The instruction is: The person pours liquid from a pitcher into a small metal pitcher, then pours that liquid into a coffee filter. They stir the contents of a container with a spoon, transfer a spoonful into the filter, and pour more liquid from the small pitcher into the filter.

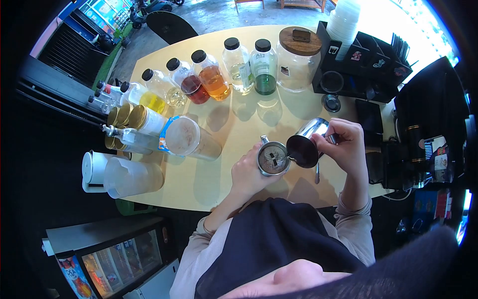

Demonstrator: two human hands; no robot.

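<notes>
Pale tabletop (234,124), left grip (249,172) round strainer cup (273,158), right grip (343,144) clasping jug (304,144)

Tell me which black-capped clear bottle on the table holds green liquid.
The black-capped clear bottle at the row's end, right beside the wooden-lidded glass jar; the others hold clear, orange, red or yellow liquid.

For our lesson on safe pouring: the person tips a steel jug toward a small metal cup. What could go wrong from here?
1. The right hand tilts the steel jug, lip at the rim of the small metal cup gripped by the left hand; with both hand-held, a wobble could spill onto the table.
2. The cup's mouth is narrower than the jug's, so a fast pour might overflow.
</notes>
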